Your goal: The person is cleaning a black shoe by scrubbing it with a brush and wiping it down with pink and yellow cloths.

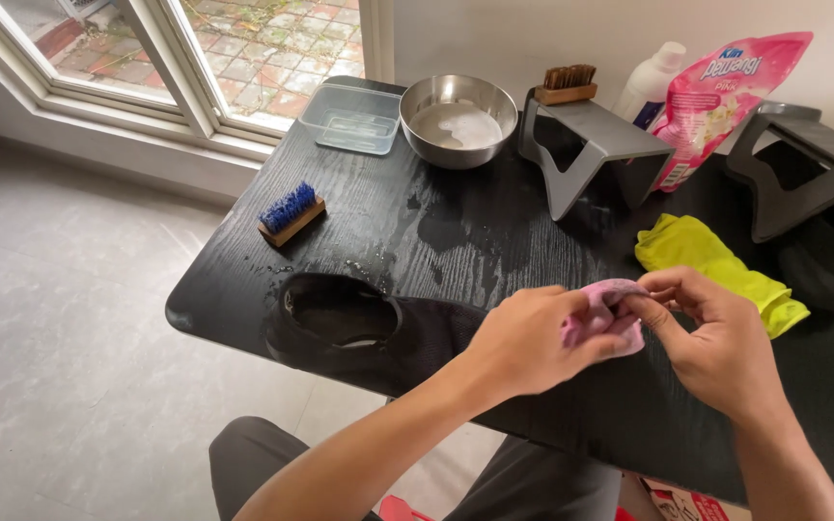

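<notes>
I've got both hands pinching the pink cloth [602, 315] above the table's [243, 280] near edge: left hand [533, 340] bunching it, right hand [716, 338] gripping its far corner. The black shoe [359, 328] lies just left, opening up, so it's within easy reach.

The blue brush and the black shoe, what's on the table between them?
Only water drops on black table between blue brush and black shoe, in the head view.
</notes>
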